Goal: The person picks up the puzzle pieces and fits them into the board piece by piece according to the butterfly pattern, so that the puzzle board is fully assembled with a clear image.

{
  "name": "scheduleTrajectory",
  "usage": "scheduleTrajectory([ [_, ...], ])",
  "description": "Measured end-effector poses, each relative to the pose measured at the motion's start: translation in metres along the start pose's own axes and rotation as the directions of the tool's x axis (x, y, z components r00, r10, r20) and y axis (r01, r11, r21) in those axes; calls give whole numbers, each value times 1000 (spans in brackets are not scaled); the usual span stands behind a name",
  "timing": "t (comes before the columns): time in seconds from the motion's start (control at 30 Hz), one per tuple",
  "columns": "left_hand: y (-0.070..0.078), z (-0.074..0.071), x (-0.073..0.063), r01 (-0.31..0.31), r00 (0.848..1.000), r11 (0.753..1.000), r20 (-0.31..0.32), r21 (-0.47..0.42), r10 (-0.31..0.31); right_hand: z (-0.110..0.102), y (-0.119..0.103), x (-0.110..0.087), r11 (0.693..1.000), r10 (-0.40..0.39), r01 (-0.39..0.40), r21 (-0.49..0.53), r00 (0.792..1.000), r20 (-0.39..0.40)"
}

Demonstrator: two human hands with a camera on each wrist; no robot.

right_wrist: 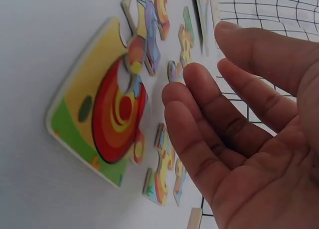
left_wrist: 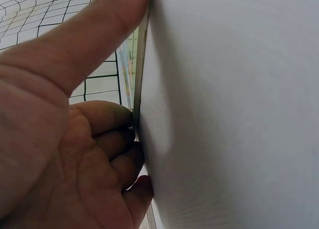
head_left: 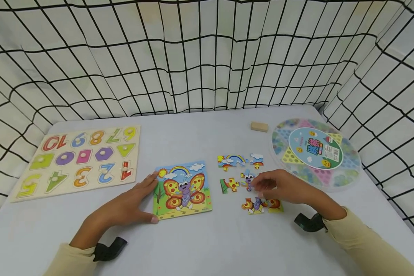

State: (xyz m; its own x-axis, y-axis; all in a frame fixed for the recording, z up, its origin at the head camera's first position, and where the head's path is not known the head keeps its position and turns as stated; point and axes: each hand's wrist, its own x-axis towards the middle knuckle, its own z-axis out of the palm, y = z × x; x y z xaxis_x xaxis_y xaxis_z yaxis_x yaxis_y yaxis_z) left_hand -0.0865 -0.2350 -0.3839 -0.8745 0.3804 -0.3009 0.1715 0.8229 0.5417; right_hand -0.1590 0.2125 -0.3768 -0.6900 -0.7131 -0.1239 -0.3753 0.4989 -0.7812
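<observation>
A butterfly picture board (head_left: pixel 183 191) lies flat on the table, showing a sun and rainbow. My left hand (head_left: pixel 132 203) rests along its left side, fingertips at that edge and thumb at the near-left corner. In the left wrist view the left hand (left_wrist: pixel 84 154) touches the board's thin edge. My right hand (head_left: pixel 279 186) hovers over loose jigsaw pieces, fingers slightly bent and holding nothing. Under it are a butterfly-face piece (head_left: pixel 247 179) and a corner piece (head_left: pixel 276 206), partly hidden. The right wrist view shows this swirl-patterned corner piece (right_wrist: pixel 117 114) beside the right hand's fingertips (right_wrist: pixel 177 109).
More pieces lie around: a rainbow part (head_left: pixel 232 160), a cloud piece (head_left: pixel 257 158) and a green-edged piece (head_left: pixel 229 184). A number-and-shape board (head_left: pixel 89 180) is at left, a round game box (head_left: pixel 315 149) at right. Behind a wooden block (head_left: pixel 259 126) hangs black netting (head_left: pixel 200 73).
</observation>
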Motion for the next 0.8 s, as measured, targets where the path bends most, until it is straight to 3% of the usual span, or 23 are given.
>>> scheduleTrajectory([
  [0.17,1,1,-1,7,1000,1000,-7,-5,-7,7,-1,0,1000,23,-24,16,999,43],
  [0.43,4,1,0,16,1000,1000,0,1,-16,20,-4,-10,999,30,-31,36,999,23],
  [0.63,3,1,-1,27,1000,1000,0,-2,-27,24,-7,-9,997,13,-13,-74,1000,0],
  [0.8,4,1,-1,34,999,999,-2,-6,-34,26,-11,-5,978,9,-10,-210,1000,-3],
])
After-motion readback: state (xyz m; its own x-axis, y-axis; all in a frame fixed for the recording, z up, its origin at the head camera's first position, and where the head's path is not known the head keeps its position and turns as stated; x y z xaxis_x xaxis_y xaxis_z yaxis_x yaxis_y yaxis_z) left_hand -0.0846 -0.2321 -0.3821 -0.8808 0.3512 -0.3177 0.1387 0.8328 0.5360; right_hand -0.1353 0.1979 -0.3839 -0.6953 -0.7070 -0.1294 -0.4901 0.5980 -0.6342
